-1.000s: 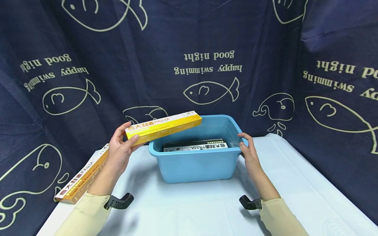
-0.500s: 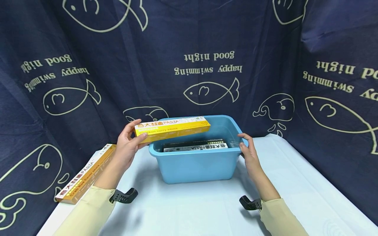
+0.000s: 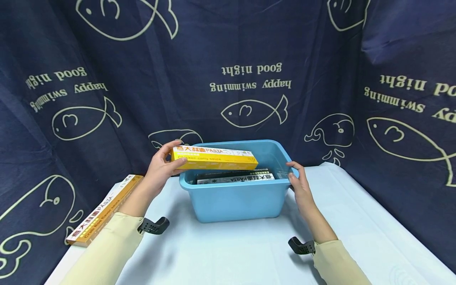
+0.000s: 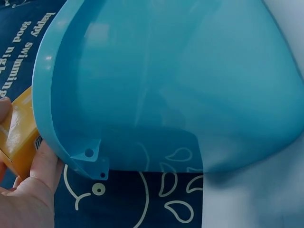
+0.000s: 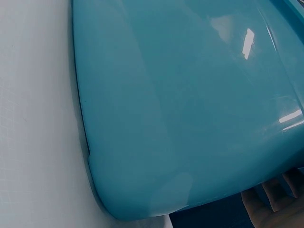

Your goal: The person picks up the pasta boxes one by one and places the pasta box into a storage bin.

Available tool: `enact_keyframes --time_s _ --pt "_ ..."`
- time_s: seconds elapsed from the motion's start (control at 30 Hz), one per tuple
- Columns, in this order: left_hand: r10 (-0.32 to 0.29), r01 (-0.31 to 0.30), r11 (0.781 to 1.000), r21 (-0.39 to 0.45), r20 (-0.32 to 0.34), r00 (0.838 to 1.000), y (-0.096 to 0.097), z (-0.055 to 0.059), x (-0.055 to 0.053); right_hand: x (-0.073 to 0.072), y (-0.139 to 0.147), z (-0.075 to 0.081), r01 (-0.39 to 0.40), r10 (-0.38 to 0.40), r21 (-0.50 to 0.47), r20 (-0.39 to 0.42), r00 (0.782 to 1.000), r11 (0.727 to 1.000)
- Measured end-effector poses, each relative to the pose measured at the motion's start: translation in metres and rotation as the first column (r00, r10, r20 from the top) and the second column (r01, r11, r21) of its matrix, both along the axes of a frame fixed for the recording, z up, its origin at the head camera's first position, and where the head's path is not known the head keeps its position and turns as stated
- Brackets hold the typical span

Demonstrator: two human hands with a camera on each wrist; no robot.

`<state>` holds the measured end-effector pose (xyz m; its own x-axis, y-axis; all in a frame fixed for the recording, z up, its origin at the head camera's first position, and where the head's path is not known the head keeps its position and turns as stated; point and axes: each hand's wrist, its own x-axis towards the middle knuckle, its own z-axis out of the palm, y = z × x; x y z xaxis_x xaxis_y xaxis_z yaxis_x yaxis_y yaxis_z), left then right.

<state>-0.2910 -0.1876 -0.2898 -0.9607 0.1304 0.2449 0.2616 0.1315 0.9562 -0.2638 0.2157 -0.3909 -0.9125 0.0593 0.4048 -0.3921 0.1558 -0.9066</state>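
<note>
My left hand (image 3: 162,168) grips the near end of a yellow and white pasta box (image 3: 217,161) labelled chicken curry sauce. That box is held over the mouth of a blue plastic bin (image 3: 238,202), slanting slightly down to the right. In the left wrist view the box (image 4: 19,128) shows just outside the bin's rim (image 4: 42,90). My right hand (image 3: 301,184) holds the bin's right rim, thumb over the edge. Inside the bin lies a black and white pasta box (image 3: 236,177), partly hidden by the near wall and the yellow box.
An orange-brown and white pasta box (image 3: 103,211), labelled crab roe flavor sauce, lies on the white table (image 3: 213,253) at the left, partly behind my left forearm. A dark blue curtain (image 3: 185,79) with fish drawings hangs behind and beside the table.
My left hand has carried the yellow pasta box to the right and lower over the bin, and its far end has tipped down. The right hand stays on the rim.
</note>
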Motion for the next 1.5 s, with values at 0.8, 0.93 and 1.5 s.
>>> enact_keyframes --time_s 0.8,0.93,1.5 --pt "-0.024 0.032 0.974 -0.225 0.039 0.999 0.015 0.011 -0.02 0.0 0.0 0.0 -0.012 0.012 -0.017 -0.012 1.0 1.0" --pt "-0.055 0.069 0.967 -0.244 0.061 0.997 0.017 0.012 -0.022 0.0 0.0 0.0 -0.008 0.008 -0.018 -0.007 1.0 1.0" --pt "-0.051 0.054 0.925 -0.377 0.019 0.999 0.019 0.01 -0.03 0.001 0.0 0.001 -0.006 0.006 0.008 0.015 1.0 1.0"
